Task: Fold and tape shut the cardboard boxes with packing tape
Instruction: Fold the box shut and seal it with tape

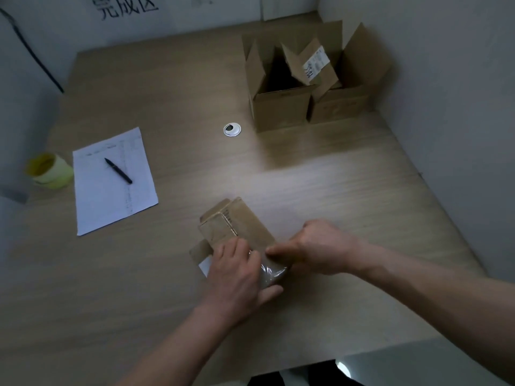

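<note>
The box (237,227) lies near the table's (334,176) near edge, long axis running from near right to far left. The left hand (237,271) lies flat on it, thumb hooked under the taped end; the right hand (315,249) pinches that end. Two open boxes (306,107) stand far right; paper (114,188), pen (118,170) and tape roll (50,171) lie left, well apart.

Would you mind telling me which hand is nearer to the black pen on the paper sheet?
Left. The left hand lies below-right of the pen; the right hand is farther right across the box.
</note>
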`<state>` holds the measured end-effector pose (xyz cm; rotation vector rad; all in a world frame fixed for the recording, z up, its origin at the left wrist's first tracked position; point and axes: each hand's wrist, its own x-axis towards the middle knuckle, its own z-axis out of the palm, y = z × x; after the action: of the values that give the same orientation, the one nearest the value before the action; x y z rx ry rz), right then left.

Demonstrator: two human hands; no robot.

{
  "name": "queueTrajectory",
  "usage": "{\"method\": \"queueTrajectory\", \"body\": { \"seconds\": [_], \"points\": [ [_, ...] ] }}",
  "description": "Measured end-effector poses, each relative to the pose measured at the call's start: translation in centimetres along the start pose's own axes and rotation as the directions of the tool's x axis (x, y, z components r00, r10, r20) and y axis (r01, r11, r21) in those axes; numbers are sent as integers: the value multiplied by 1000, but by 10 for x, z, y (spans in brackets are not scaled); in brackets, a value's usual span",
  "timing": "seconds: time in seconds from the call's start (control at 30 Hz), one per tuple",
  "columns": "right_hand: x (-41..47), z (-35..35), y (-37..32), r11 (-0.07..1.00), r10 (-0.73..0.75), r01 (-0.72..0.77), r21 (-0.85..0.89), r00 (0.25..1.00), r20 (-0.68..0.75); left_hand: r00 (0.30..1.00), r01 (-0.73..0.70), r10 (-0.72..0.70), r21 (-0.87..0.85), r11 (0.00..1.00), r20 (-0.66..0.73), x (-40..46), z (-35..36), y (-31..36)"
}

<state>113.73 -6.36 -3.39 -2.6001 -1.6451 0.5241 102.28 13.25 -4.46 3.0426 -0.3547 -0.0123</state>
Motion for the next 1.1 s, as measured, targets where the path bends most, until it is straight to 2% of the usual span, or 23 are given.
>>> {"method": "queueTrajectory", "body": {
  "seconds": [0.07, 0.17, 0.3, 0.47, 0.5, 0.57, 0.63, 0.67, 0.83, 1.0, 1.07, 1.1],
  "points": [
    [2, 2, -2, 1000, -26, 26, 2, 999, -30, 1000, -25, 25, -1, 1000, -1, 11, -6, 3],
    [-2, 11, -2, 998, 48, -45, 44, 995, -86, 986, -135, 142, -77, 988, 83, 23, -2, 2],
    [-25, 11, 7, 923, 225, -213, 320, 974, -2, 985, -125, 135, -94, 988, 105, 26, 5, 2],
    [-46, 11, 14, 831, 256, -273, 485, 961, 103, 983, -181, 182, -40, 983, 21, 35, 10, 6],
    [-46, 9, 15, 837, 270, -285, 467, 958, 100, 981, -195, 195, -64, 979, -17, 36, 11, 7],
    [-41, 5, 19, 915, 294, -284, 285, 956, 9, 976, -219, 214, -129, 967, -50, 40, 11, 8],
    [-31, 2, 20, 957, 286, -277, 85, 952, -111, 973, -230, 230, -188, 955, -25, 44, 9, 8],
    [-27, 1, 20, 962, 274, -271, 43, 951, -144, 975, -217, 221, -210, 953, -5, 47, 8, 8],
    [-18, -5, 22, 979, 202, -205, 4, 959, -198, 985, 0, 40, -233, 973, 165, 63, 7, 20],
    [-22, -5, 25, 987, 154, -159, 2, 955, -252, 974, 46, -5, -177, 983, 229, 84, 6, 29],
    [-34, 1, 25, 980, 197, -170, 104, 908, -370, 973, 83, -31, -221, 972, 228, 84, 8, 30],
    [-44, 7, 26, 958, 277, -205, 201, 846, -455, 974, 107, -49, -254, 961, 223, 83, 8, 30]
  ]
}}
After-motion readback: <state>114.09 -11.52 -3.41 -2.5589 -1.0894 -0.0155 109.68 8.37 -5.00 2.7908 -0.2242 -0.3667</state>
